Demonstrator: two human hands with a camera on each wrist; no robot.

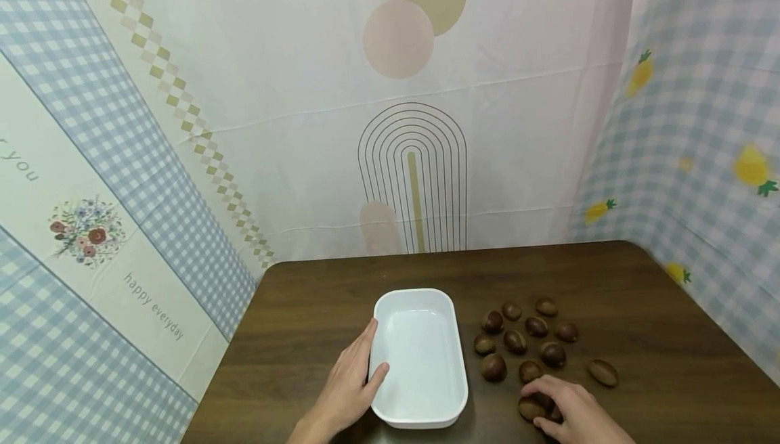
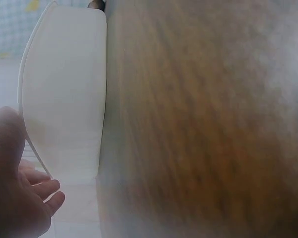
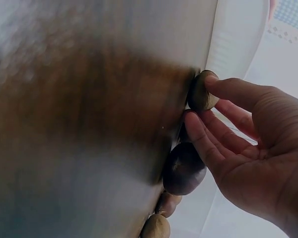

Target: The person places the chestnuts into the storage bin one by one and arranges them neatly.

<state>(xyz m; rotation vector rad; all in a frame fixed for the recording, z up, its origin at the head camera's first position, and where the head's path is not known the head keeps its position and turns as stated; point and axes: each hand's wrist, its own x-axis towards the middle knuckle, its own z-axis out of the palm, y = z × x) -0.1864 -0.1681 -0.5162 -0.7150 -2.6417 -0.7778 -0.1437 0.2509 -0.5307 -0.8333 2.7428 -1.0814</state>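
A white rectangular baking dish (image 1: 420, 363) stands on the brown wooden table. My left hand (image 1: 349, 380) holds its left side, with the thumb over the rim and the fingers along the outer wall; the dish's side (image 2: 64, 94) fills much of the left wrist view. To the right of the dish, my right hand (image 1: 567, 407) pinches a brown chestnut (image 1: 532, 409) between thumb and fingers at the tabletop. That chestnut (image 3: 202, 91) also shows at the fingertips in the right wrist view. A darker chestnut (image 3: 184, 168) lies just beside those fingers.
Several loose chestnuts (image 1: 514, 342) lie spread on the table right of the dish. One chestnut (image 1: 602, 372) sits apart at the right. A patterned cloth (image 1: 305, 126) hangs behind the table's back edge, with checked cloth (image 1: 701, 160) at the right.
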